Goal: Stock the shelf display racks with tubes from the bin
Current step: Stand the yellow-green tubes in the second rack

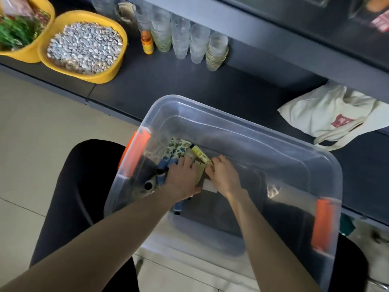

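Upper left of the frame, two yellow basins (pixel 84 68) sit on the dark shelf (pixel 189 81), stacked clear cups (pixel 181 36) beside them, a cloth bag (pixel 328 114) at right. The clear bin (pixel 263 144) fills the centre, resting on my lap. My left hand (pixel 182 180) lies palm-down over the tubes (pixel 179 150) in the bin's left end, fingers loosely bent. My right hand (pixel 223 175) looks to be pinching the yellow tube (pixel 201 153), though my fingertips are hidden.

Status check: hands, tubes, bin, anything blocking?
Both hands down in the clear bin: left hand and right hand on the tubes; grip unclear. No tube lifted out yet. Nothing blocking.
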`<state>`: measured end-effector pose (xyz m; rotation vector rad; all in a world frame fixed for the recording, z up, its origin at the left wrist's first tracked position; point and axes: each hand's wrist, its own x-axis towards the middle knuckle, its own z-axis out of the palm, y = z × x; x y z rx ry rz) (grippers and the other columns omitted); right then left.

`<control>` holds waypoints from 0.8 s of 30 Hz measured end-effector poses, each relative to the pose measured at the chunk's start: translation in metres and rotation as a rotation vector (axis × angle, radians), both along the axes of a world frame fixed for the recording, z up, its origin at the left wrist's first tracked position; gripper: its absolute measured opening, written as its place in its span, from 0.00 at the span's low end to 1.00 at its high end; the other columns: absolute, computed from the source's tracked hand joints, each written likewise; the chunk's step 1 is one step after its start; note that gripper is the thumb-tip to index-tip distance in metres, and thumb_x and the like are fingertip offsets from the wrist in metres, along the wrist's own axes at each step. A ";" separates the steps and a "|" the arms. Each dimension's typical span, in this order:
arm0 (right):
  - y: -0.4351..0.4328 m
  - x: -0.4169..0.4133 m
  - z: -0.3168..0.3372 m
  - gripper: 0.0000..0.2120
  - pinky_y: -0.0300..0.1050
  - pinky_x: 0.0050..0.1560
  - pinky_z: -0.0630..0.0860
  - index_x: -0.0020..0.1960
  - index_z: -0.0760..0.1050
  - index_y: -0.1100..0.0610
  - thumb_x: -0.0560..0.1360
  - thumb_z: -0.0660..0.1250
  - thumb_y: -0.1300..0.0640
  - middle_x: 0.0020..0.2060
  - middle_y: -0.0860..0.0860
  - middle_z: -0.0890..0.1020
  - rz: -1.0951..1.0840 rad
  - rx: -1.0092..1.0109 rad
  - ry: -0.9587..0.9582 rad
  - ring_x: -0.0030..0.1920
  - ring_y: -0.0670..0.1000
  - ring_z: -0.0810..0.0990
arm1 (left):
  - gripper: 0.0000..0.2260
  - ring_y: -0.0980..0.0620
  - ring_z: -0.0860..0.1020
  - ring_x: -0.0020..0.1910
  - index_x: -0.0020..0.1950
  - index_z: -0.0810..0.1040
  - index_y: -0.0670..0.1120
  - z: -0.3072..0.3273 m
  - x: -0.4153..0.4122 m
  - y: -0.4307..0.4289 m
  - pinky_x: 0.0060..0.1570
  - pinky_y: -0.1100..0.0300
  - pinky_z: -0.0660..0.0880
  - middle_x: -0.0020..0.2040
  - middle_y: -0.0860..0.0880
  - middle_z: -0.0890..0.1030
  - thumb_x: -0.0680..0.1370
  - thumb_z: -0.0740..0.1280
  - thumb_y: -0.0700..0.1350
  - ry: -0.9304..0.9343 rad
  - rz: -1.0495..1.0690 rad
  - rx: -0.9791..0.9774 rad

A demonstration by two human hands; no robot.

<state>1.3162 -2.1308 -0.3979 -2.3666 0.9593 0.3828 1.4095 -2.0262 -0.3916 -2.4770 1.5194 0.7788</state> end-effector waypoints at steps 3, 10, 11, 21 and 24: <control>-0.006 -0.017 0.009 0.12 0.49 0.44 0.70 0.54 0.75 0.62 0.80 0.58 0.56 0.49 0.59 0.79 -0.112 0.099 -0.045 0.50 0.60 0.78 | 0.29 0.43 0.66 0.62 0.65 0.68 0.41 0.004 0.003 -0.002 0.57 0.51 0.68 0.62 0.42 0.67 0.70 0.66 0.58 0.076 0.034 0.029; -0.027 -0.036 0.065 0.09 0.41 0.37 0.72 0.50 0.81 0.60 0.75 0.68 0.54 0.39 0.53 0.82 -0.285 0.150 -0.196 0.37 0.51 0.78 | 0.13 0.45 0.75 0.38 0.32 0.69 0.43 0.052 0.018 -0.003 0.33 0.59 0.67 0.33 0.45 0.73 0.71 0.67 0.48 0.514 0.356 -0.033; -0.030 -0.035 0.077 0.09 0.44 0.38 0.73 0.48 0.81 0.60 0.74 0.70 0.54 0.36 0.53 0.82 -0.301 0.163 -0.222 0.35 0.51 0.78 | 0.14 0.46 0.73 0.35 0.31 0.67 0.44 0.063 0.022 -0.004 0.30 0.60 0.64 0.29 0.47 0.70 0.72 0.67 0.46 0.551 0.363 -0.064; -0.057 0.002 0.240 0.12 0.40 0.30 0.61 0.41 0.77 0.68 0.74 0.68 0.58 0.26 0.51 0.69 -0.142 0.039 -0.434 0.27 0.46 0.64 | 0.09 0.52 0.78 0.41 0.46 0.77 0.46 0.210 0.086 -0.026 0.52 0.54 0.75 0.39 0.50 0.80 0.69 0.74 0.41 0.681 0.335 -0.683; -0.067 0.019 0.293 0.11 0.43 0.36 0.66 0.42 0.76 0.63 0.78 0.64 0.56 0.31 0.53 0.74 -0.035 -0.064 -0.455 0.32 0.50 0.71 | 0.07 0.51 0.76 0.39 0.50 0.78 0.42 0.259 0.102 -0.037 0.45 0.54 0.75 0.41 0.41 0.80 0.73 0.71 0.41 0.703 0.244 -0.839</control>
